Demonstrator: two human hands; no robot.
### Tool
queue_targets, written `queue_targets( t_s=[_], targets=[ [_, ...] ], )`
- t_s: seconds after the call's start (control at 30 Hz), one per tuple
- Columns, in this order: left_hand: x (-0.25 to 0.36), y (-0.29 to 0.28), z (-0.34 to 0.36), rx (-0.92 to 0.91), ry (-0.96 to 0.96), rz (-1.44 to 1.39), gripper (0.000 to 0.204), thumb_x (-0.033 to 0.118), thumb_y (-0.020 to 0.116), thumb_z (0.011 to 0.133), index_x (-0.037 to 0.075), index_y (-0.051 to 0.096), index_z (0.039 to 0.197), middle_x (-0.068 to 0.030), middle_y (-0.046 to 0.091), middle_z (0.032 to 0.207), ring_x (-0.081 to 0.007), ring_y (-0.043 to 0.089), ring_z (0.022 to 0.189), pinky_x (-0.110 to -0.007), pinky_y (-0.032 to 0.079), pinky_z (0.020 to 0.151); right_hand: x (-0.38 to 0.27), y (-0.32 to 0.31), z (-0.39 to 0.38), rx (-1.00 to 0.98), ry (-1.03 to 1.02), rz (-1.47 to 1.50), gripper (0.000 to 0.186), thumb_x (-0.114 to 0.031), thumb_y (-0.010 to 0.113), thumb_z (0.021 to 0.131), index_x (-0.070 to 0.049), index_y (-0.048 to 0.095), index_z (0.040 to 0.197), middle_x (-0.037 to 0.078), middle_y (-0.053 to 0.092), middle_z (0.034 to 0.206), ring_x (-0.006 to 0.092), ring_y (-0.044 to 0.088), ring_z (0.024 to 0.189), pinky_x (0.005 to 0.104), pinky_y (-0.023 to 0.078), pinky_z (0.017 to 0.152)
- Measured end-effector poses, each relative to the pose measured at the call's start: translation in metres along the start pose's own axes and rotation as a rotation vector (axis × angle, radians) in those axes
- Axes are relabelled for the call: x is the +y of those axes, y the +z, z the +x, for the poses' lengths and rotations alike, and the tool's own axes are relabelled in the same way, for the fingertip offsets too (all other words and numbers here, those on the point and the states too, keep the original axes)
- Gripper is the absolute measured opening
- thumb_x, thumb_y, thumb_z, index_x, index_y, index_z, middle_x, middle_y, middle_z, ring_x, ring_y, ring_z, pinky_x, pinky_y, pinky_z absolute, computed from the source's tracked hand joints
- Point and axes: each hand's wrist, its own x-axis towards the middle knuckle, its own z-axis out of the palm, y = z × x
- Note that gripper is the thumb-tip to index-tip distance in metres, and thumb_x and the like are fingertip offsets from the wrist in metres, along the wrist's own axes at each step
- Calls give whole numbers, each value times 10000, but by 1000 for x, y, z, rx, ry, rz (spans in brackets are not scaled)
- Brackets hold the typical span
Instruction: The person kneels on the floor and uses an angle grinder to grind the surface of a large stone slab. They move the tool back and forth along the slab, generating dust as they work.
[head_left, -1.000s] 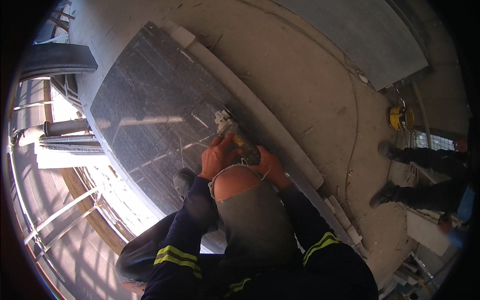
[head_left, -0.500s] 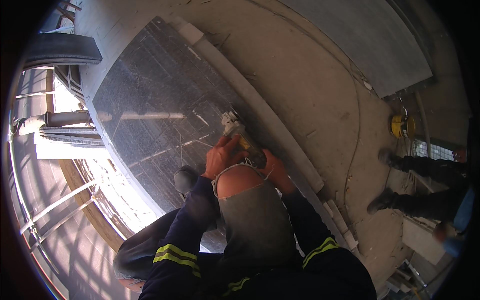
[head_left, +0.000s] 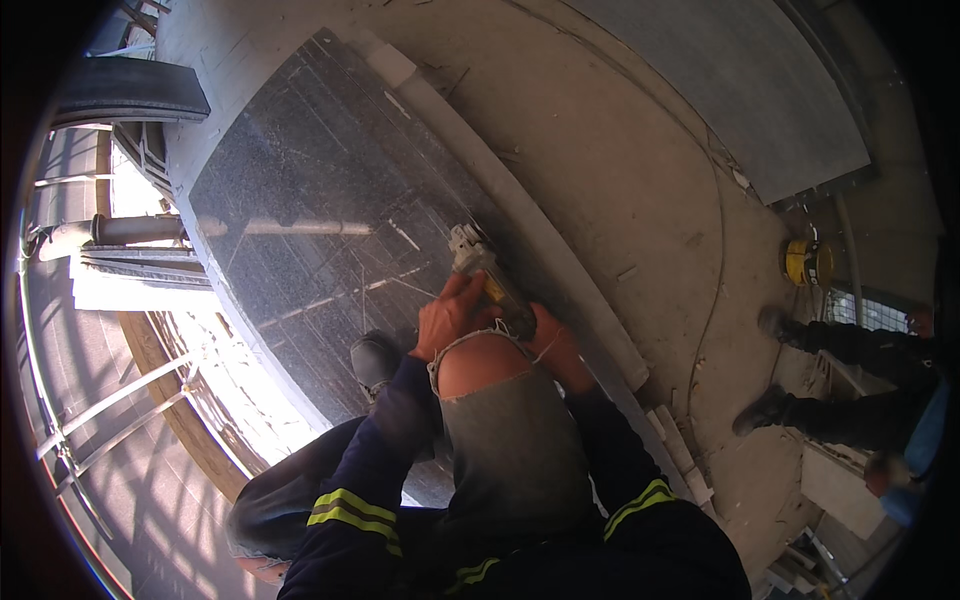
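Note:
An angle grinder (head_left: pixel 497 291) with a yellow and dark body and a pale metal head lies across the upper side of my raised knee, over a dark polished stone slab (head_left: pixel 310 150). My left hand (head_left: pixel 447 318) is closed round the grinder's body near the head. Farther back, my right hand (head_left: pixel 558 345) grips its rear end, partly behind my knee. Scratches and pale streaks mark the slab around the tool. The grinder's disc cannot be made out.
A pale stone strip (head_left: pixel 520 205) runs along the slab's right edge. A large grey slab (head_left: pixel 740 100) lies at upper right, with a cable (head_left: pixel 715 290) on the dusty floor. Near a yellow reel (head_left: pixel 805 262), another person's legs (head_left: pixel 850 345) stand at right. Railings (head_left: pixel 120 405) line the left.
The view has shifted slightly. Both my hands keep their hold on the grinder, which stays in nearly the same place over the slab.

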Motion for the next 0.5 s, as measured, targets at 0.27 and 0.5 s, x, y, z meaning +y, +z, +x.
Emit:
queue_targets(
  t_s=[0.27, 0.5],
  targets=[
    [-7, -2, 14, -26, -90, 23, 658, 381, 801, 937, 138, 594, 1513, -113, 632, 1368, -370, 742, 1097, -495, 598, 864, -10, 1, 18, -18, -12, 171, 948, -432, 909, 724, 11, 535, 1474, 229, 759, 1067, 408, 754, 1013, 487, 579, 866],
    [-12, 4, 9, -11, -37, 24, 682, 396, 789, 947, 119, 578, 1533, -138, 634, 1367, -392, 737, 1094, -497, 596, 867, 1, 4, 17, 1, -49, 162, 972, -410, 925, 708, 20, 534, 1487, 219, 748, 998, 378, 759, 953, 472, 584, 832]
  ],
)
